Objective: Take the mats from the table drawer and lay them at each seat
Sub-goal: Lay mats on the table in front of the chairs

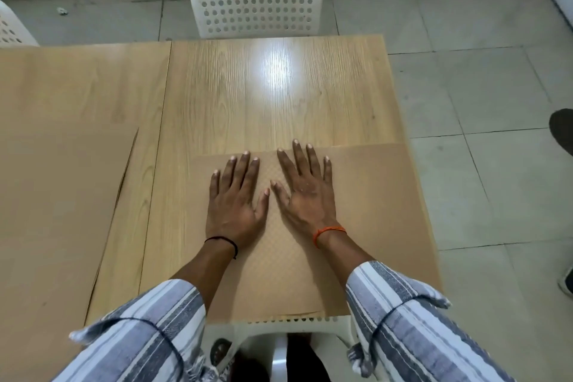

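Note:
A tan textured mat (pixel 372 211) lies flat on the near right part of the wooden table (pixel 248 96), reaching the table's near and right edges. My left hand (pixel 237 201) and my right hand (pixel 305 192) both rest palm down on the mat with fingers straight and spread, thumbs almost touching. Another tan mat (pixel 55 211) lies flat on the near left part of the table. No drawer is in view.
A white perforated chair (pixel 255 6) stands at the far side of the table. Part of a second white chair (pixel 12 28) shows at far left, and a third chair's back (pixel 288 324) sits just below the near edge. Grey tiled floor lies to the right, with a dark shoe (pixel 562 130).

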